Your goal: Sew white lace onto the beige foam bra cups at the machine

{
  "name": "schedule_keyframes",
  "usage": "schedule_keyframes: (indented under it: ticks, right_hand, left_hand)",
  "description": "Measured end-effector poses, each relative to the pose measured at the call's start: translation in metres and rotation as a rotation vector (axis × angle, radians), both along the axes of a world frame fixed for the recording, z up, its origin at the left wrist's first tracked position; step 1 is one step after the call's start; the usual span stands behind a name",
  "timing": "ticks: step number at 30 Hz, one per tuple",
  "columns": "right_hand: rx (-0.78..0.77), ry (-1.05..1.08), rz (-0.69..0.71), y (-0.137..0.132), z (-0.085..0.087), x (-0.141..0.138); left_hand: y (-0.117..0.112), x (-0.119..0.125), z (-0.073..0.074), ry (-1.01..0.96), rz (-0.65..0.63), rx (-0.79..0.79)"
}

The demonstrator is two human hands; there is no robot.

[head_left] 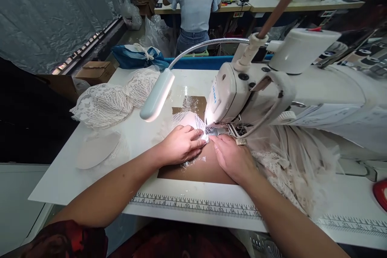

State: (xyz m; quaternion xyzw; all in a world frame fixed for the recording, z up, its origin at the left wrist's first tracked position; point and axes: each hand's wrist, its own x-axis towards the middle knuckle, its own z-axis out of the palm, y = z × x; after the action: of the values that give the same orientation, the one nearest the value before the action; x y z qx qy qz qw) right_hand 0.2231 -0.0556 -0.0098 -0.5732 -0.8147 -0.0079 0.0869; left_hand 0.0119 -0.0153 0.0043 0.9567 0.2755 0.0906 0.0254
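Note:
My left hand [180, 144] lies flat on a piece of white lace fabric [189, 121], fingers stretched toward the needle of the white sewing machine [242, 92]. Just right of the needle, my right hand [233, 157] presses down on the same lace with its fingers together. Both hands rest on the brown plate area of the white table [60, 185]. The needle and presser foot [211, 131] sit between my fingertips, brightly lit by the gooseneck lamp [157, 96].
A pile of white lace cups [104, 102] and a foam cup [96, 150] lie at the table's left. More lace [290, 161] hangs under the machine arm. A ruler strip [196, 205] runs along the front edge. A person [195, 4] sits at another machine behind.

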Motion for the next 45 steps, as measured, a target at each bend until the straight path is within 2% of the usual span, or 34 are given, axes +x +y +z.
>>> schedule_keyframes:
  ticks: [3, 8, 14, 21, 29, 38, 42, 45]
  right_hand:
    - [0.024, 0.039, 0.02, 0.0, 0.001, 0.001]
    - [0.057, 0.092, 0.172, -0.001, 0.001, 0.001]
    - [0.034, 0.07, 0.184, -0.003, 0.003, 0.0]
    - [0.042, 0.04, 0.136, -0.001, 0.002, -0.003]
    - [0.083, 0.049, 0.183, -0.001, 0.0, 0.0]
    - [0.028, 0.099, 0.219, 0.001, 0.001, 0.004]
    - [0.063, 0.137, 0.254, 0.002, -0.006, 0.008]
    - [0.102, 0.148, 0.302, 0.005, -0.013, 0.012]
  left_hand:
    - [0.0, -0.002, -0.001, -0.029, -0.044, 0.017]
    - [0.002, -0.002, -0.002, -0.094, -0.132, -0.002]
    - [0.003, -0.002, -0.004, -0.085, -0.154, 0.006]
    - [0.004, -0.002, -0.004, -0.104, -0.052, -0.012]
    - [0.008, -0.001, -0.004, -0.095, 0.084, 0.002]
    - [0.019, -0.008, -0.008, -0.142, 0.216, 0.012]
    - [0.023, -0.01, -0.005, -0.111, 0.296, -0.011]
    - [0.022, -0.015, 0.004, -0.029, 0.349, -0.085]
